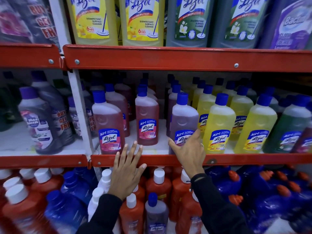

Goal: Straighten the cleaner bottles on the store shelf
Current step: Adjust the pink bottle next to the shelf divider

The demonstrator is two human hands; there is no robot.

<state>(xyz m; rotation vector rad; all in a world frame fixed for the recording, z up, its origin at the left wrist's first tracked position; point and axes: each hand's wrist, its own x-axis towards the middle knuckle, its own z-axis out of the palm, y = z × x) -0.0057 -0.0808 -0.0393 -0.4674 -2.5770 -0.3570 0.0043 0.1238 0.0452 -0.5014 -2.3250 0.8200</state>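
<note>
The person stands close to a red metal shelf (168, 160) packed with Lizol cleaner bottles. On the middle level, blue-capped bottles stand in rows running back from the front edge: pink ones on the left, a purple row in the middle, yellow ones to the right, and darker green ones at the far right.

The right hand (189, 149) reaches up to the front purple bottle (184, 119), which stands upright at the shelf's front edge, just beside the front yellow bottle (219, 125). The thumb lies against the bottle's left side near the bottom and the fingers wrap toward its right side over the label, so the hand is cupped around the lower part. Whether it grips tightly or only rests there is hard to tell, since the bottle hides the fingertips. A ring shows on one finger, and a black sleeve with a thin bracelet covers the wrist.

The left hand (127, 171) is spread flat, fingers fanned out and holding nothing. It lies across the red front rail, with its fingertips reaching up toward the gap between the two front pink bottles, one on the left (108, 125) and one set further back (146, 120).

Above, large yellow and green Lizol bottles line the top level. Below, orange bottles with white caps and blue ones crowd the bottom level.
</note>
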